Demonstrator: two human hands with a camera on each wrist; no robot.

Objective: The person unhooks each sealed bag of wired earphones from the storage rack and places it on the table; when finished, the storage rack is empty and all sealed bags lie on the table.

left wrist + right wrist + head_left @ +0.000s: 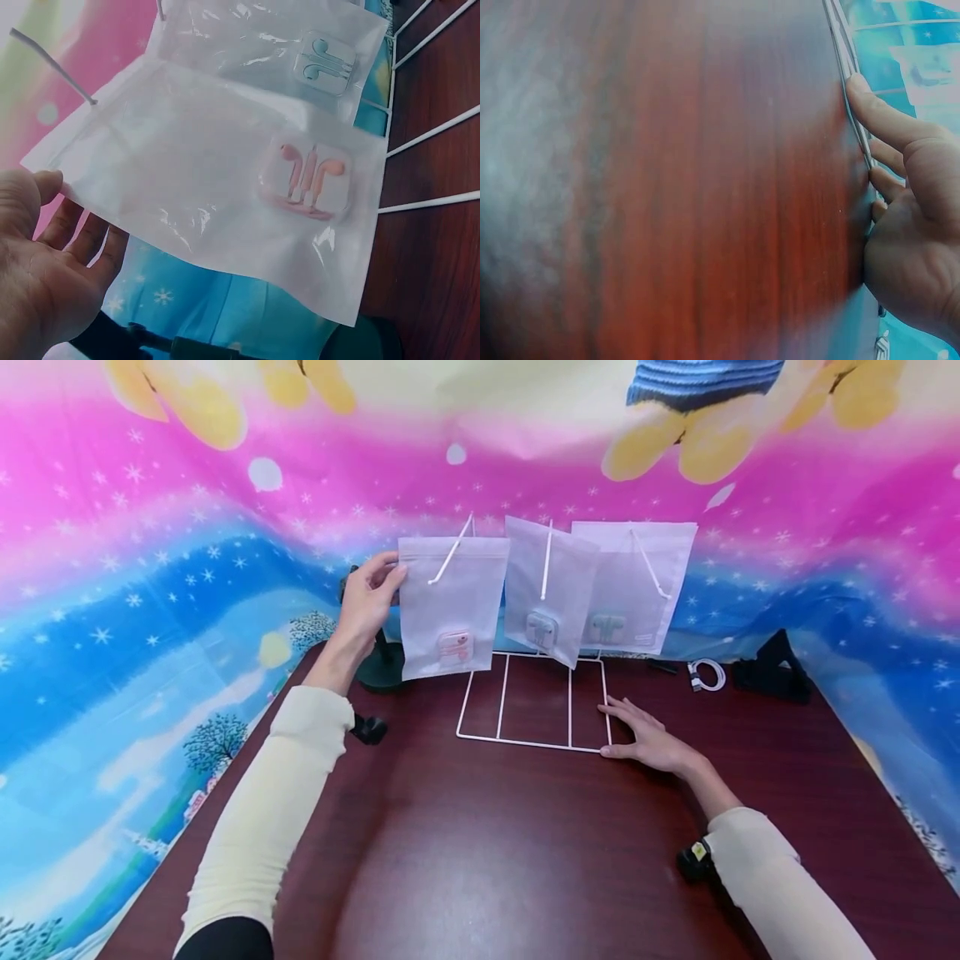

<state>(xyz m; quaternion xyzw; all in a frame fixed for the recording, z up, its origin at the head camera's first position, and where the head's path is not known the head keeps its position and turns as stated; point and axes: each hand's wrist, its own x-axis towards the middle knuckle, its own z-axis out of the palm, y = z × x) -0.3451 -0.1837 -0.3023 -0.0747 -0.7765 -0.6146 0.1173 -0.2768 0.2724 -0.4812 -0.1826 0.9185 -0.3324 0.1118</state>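
At the left of the white wire display rack (534, 744), a frosted plastic bag (450, 597) hangs on a hook, a clear case of pink earphones (455, 647) inside. My left hand (369, 597) pinches this bag's upper left edge, thumb in front and fingertips hidden behind the plastic in the left wrist view. On the middle hook hangs a second bag (551, 581) with white earphones (541, 629). A third bag (637, 577) on the right hook contains pale earphones (607, 628). My right hand (648, 739) rests at the rack base's front right corner, fingers extended and touching the wire.
Behind the left bag stands a dark round-based stand (381, 670). A coiled white cable (707, 675) and a black holder (774, 670) sit at the table's back right. The rack's base lies on the dark wooden table (487, 843), against a patterned cloth backdrop (187, 527).
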